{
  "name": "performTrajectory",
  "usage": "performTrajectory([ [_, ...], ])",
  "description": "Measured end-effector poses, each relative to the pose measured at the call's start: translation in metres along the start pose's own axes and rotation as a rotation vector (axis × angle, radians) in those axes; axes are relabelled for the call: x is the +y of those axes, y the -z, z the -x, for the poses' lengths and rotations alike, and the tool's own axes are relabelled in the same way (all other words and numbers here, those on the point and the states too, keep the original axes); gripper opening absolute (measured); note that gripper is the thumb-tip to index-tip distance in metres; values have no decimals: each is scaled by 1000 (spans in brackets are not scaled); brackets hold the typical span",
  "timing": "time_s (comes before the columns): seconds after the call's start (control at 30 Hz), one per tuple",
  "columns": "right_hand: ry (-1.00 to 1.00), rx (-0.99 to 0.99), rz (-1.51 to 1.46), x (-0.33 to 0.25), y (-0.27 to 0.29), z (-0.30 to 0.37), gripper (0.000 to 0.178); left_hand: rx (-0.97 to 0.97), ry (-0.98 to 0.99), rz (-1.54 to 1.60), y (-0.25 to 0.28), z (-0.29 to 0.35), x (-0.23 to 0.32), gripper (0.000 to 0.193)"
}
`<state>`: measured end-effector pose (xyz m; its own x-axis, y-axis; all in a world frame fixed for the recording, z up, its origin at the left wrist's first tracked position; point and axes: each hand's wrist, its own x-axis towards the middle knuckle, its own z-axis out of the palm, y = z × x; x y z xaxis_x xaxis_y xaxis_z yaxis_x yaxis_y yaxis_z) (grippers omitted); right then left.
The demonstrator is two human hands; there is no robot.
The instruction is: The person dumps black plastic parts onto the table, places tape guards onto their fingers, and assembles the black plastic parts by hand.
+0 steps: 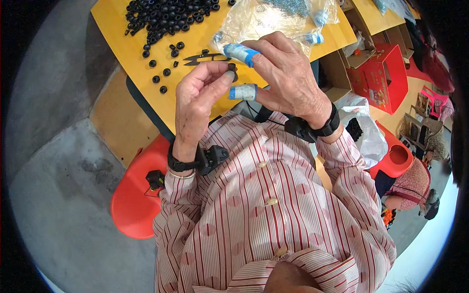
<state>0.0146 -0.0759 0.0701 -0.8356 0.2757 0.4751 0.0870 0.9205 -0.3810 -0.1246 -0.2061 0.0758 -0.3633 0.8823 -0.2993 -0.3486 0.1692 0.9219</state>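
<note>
Between the thumb and fingertips of my left hand (195,100) is a small black round part (233,69), held above the yellow table (141,63). My right hand (290,78) hovers just right of it, thumb and forefinger wrapped in blue and white tape. Those two fingertips are spread, with no object visible between them. Behind the left fingertips lie dark thread snips (195,60), partly hidden by that hand. A heap of similar black round parts (171,17) covers the far left of the table, and several loose ones trail toward me.
A clear plastic bag (244,24) of small bluish metal pieces lies beyond my right hand. Cardboard boxes and a red box (378,80) stand to the right, near a white bag (376,141) of black parts. Red stools (134,195) flank me. Another person (410,183) is at far right.
</note>
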Motion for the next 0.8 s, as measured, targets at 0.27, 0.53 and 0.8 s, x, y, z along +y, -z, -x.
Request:
performTrajectory([
  [0.27,35,-1,85,-4,0,0,34,-41,45,-82,-5,-2,7,22],
  [0.53,-8,2,44,-5,-3,10,39,-65,73,-64,-7,-4,5,22],
  [0.8,11,26,83,-6,1,9,41,-70,71,-80,-9,-4,6,21],
])
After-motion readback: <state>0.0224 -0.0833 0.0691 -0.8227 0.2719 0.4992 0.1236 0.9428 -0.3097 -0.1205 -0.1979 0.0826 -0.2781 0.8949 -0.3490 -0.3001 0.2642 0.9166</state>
